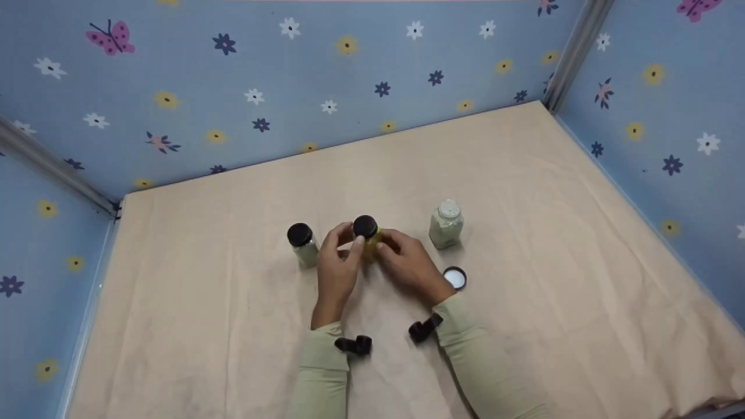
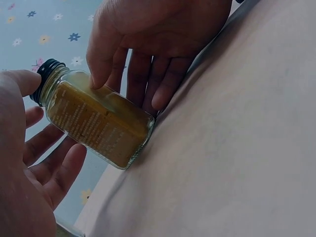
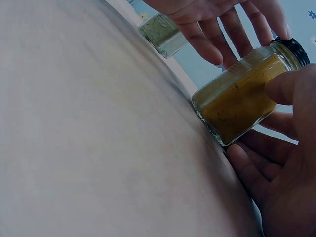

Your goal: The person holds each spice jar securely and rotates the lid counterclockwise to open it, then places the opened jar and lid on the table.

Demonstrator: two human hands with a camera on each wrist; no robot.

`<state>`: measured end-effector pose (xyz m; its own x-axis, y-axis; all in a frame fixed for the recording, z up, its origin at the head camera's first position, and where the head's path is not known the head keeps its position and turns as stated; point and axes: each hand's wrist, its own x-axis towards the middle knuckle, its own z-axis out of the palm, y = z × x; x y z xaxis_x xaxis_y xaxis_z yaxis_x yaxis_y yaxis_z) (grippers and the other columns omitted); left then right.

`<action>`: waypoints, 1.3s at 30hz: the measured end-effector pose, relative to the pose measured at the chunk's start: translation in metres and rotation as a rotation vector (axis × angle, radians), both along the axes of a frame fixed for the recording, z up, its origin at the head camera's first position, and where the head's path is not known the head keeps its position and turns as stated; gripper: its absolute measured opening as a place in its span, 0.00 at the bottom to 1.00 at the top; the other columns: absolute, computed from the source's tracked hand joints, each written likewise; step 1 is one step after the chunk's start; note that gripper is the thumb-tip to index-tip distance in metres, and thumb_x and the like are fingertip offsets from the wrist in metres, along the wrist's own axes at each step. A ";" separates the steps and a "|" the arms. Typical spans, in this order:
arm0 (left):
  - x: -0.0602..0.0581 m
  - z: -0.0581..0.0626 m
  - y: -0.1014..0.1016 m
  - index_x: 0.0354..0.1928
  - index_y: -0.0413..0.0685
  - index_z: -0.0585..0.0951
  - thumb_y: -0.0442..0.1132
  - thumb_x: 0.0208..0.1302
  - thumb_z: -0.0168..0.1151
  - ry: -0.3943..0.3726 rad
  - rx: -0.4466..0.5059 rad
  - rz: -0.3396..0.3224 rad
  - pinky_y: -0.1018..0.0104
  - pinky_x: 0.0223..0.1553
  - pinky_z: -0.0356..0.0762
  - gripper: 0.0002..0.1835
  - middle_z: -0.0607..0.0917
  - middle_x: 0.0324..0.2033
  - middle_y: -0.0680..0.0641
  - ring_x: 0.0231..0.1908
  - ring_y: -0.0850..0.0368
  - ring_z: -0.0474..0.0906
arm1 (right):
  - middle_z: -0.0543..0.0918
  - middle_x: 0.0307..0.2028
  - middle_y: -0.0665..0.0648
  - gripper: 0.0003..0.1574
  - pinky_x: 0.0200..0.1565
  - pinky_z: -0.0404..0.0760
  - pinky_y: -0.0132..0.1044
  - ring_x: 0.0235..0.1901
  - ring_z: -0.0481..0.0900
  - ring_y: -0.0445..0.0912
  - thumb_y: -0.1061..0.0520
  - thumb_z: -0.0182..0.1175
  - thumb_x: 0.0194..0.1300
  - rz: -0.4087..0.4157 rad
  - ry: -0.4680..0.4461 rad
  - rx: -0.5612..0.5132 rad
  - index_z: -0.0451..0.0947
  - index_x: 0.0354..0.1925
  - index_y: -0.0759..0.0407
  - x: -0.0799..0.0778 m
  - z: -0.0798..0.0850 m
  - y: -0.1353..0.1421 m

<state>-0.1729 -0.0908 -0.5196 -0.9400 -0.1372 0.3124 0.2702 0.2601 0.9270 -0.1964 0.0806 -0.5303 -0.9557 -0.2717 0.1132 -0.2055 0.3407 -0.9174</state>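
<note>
A glass spice jar (image 2: 98, 123) of yellow-brown powder stands upright on the cloth, its black cap (image 1: 365, 226) on. My left hand (image 1: 339, 270) has its thumb and forefinger at the cap, pinching it; its other fingers are loosely bent beside the jar. On the other side, my right hand (image 1: 410, 265) holds the glass body between thumb and fingers. Just left of my left hand is a second jar (image 1: 305, 254) with pale green contents and a black cap. A third, pale green jar (image 1: 446, 230) with a whitish perforated top stands uncapped to the right.
A loose black cap (image 1: 455, 279), white inside, lies upside down beside my right wrist. The table (image 1: 553, 233) wears a wrinkled beige cloth. Blue flowered panels (image 1: 291, 75) border it at the back and sides. Dark wrist cameras (image 1: 425, 329) sit on both sleeves.
</note>
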 end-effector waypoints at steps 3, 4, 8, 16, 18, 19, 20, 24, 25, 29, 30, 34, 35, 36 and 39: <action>0.001 0.000 0.000 0.67 0.47 0.75 0.43 0.72 0.62 -0.006 -0.041 -0.003 0.58 0.44 0.79 0.24 0.81 0.52 0.48 0.52 0.56 0.78 | 0.82 0.56 0.50 0.22 0.62 0.71 0.38 0.58 0.77 0.41 0.51 0.55 0.75 0.001 0.003 0.003 0.77 0.63 0.54 0.000 0.000 0.000; 0.001 0.000 0.000 0.67 0.48 0.75 0.44 0.72 0.62 -0.007 -0.063 -0.005 0.58 0.44 0.79 0.24 0.81 0.52 0.48 0.52 0.56 0.78 | 0.83 0.56 0.49 0.22 0.62 0.72 0.39 0.58 0.77 0.41 0.51 0.55 0.75 0.001 0.006 0.004 0.77 0.63 0.54 0.000 0.000 0.000; 0.000 0.000 0.000 0.70 0.51 0.74 0.47 0.73 0.60 -0.013 -0.127 -0.018 0.57 0.45 0.78 0.26 0.78 0.53 0.49 0.53 0.56 0.76 | 0.83 0.55 0.49 0.22 0.60 0.73 0.40 0.57 0.78 0.40 0.50 0.55 0.76 0.005 0.011 0.009 0.77 0.63 0.53 0.001 0.000 0.000; -0.001 0.001 0.001 0.67 0.53 0.76 0.47 0.72 0.61 -0.017 -0.126 -0.018 0.58 0.45 0.79 0.24 0.78 0.52 0.50 0.52 0.57 0.76 | 0.82 0.55 0.48 0.21 0.60 0.73 0.39 0.56 0.78 0.39 0.50 0.55 0.75 -0.006 0.004 0.019 0.77 0.62 0.52 0.001 0.000 0.001; -0.001 0.001 0.001 0.66 0.53 0.77 0.47 0.71 0.62 -0.013 -0.118 -0.014 0.58 0.45 0.79 0.24 0.78 0.51 0.50 0.51 0.57 0.76 | 0.83 0.55 0.48 0.21 0.60 0.73 0.39 0.56 0.78 0.39 0.50 0.55 0.75 -0.004 0.004 0.011 0.77 0.62 0.51 0.001 0.000 0.002; -0.001 0.001 0.001 0.66 0.53 0.77 0.47 0.71 0.62 -0.012 -0.114 -0.012 0.58 0.45 0.79 0.23 0.78 0.50 0.50 0.51 0.56 0.76 | 0.83 0.55 0.47 0.21 0.60 0.74 0.40 0.56 0.78 0.39 0.50 0.55 0.76 -0.003 0.005 0.008 0.77 0.63 0.51 0.001 0.000 0.002; -0.001 0.001 0.001 0.66 0.53 0.77 0.47 0.71 0.63 -0.012 -0.111 -0.011 0.58 0.44 0.79 0.23 0.79 0.50 0.50 0.51 0.56 0.76 | 0.83 0.55 0.47 0.21 0.60 0.73 0.40 0.56 0.78 0.39 0.50 0.55 0.76 -0.001 0.008 0.005 0.77 0.63 0.51 0.001 0.000 0.002; -0.001 0.001 0.002 0.66 0.51 0.77 0.48 0.70 0.64 -0.017 -0.106 -0.003 0.58 0.44 0.78 0.25 0.79 0.49 0.50 0.51 0.55 0.76 | 0.83 0.55 0.47 0.21 0.60 0.73 0.40 0.56 0.78 0.39 0.50 0.55 0.75 0.002 0.008 0.002 0.78 0.62 0.50 0.001 -0.001 0.001; -0.001 0.001 0.002 0.66 0.51 0.76 0.48 0.71 0.63 -0.020 -0.110 -0.002 0.58 0.44 0.78 0.25 0.79 0.50 0.50 0.51 0.56 0.76 | 0.83 0.55 0.46 0.21 0.60 0.73 0.40 0.57 0.77 0.39 0.50 0.55 0.75 0.000 0.006 0.004 0.78 0.62 0.50 0.001 -0.001 0.001; 0.000 0.001 0.002 0.68 0.52 0.75 0.48 0.71 0.63 -0.033 -0.126 0.003 0.59 0.44 0.78 0.26 0.78 0.51 0.49 0.52 0.56 0.76 | 0.83 0.55 0.46 0.21 0.61 0.72 0.38 0.57 0.77 0.38 0.50 0.55 0.75 -0.006 0.002 0.013 0.78 0.62 0.51 0.000 -0.001 0.000; 0.000 0.002 0.002 0.68 0.53 0.75 0.48 0.71 0.63 -0.034 -0.127 0.004 0.59 0.44 0.78 0.26 0.78 0.51 0.49 0.53 0.57 0.76 | 0.82 0.55 0.46 0.21 0.61 0.72 0.38 0.57 0.77 0.38 0.50 0.55 0.75 -0.007 0.003 0.014 0.78 0.62 0.51 0.000 -0.001 0.000; 0.000 0.000 0.002 0.67 0.54 0.77 0.49 0.70 0.64 -0.019 -0.122 0.011 0.59 0.44 0.79 0.25 0.78 0.50 0.50 0.52 0.57 0.76 | 0.82 0.56 0.46 0.21 0.61 0.71 0.38 0.58 0.76 0.38 0.50 0.55 0.75 -0.006 0.007 0.018 0.78 0.62 0.50 0.000 -0.001 0.000; 0.000 0.000 0.002 0.67 0.54 0.77 0.49 0.70 0.64 -0.012 -0.120 0.014 0.59 0.43 0.79 0.25 0.79 0.50 0.50 0.52 0.57 0.76 | 0.82 0.56 0.46 0.21 0.61 0.72 0.38 0.58 0.76 0.38 0.50 0.55 0.75 -0.005 0.008 0.019 0.78 0.63 0.50 0.001 -0.001 0.001; 0.000 -0.001 0.002 0.66 0.54 0.78 0.49 0.69 0.64 -0.002 -0.119 0.017 0.59 0.43 0.79 0.25 0.79 0.50 0.50 0.51 0.57 0.76 | 0.82 0.56 0.46 0.21 0.61 0.72 0.38 0.58 0.76 0.38 0.50 0.55 0.75 -0.005 0.008 0.023 0.77 0.63 0.50 0.001 -0.001 0.001; -0.001 -0.002 0.002 0.65 0.53 0.78 0.49 0.69 0.65 0.023 -0.111 0.025 0.60 0.43 0.80 0.25 0.79 0.49 0.50 0.51 0.57 0.77 | 0.82 0.56 0.45 0.21 0.61 0.72 0.38 0.58 0.76 0.37 0.49 0.55 0.75 -0.006 0.012 0.035 0.77 0.63 0.49 0.001 -0.001 0.001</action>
<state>-0.1735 -0.0883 -0.5214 -0.9291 -0.1238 0.3486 0.2832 0.3679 0.8857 -0.1956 0.0812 -0.5310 -0.9559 -0.2704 0.1150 -0.2142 0.3734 -0.9026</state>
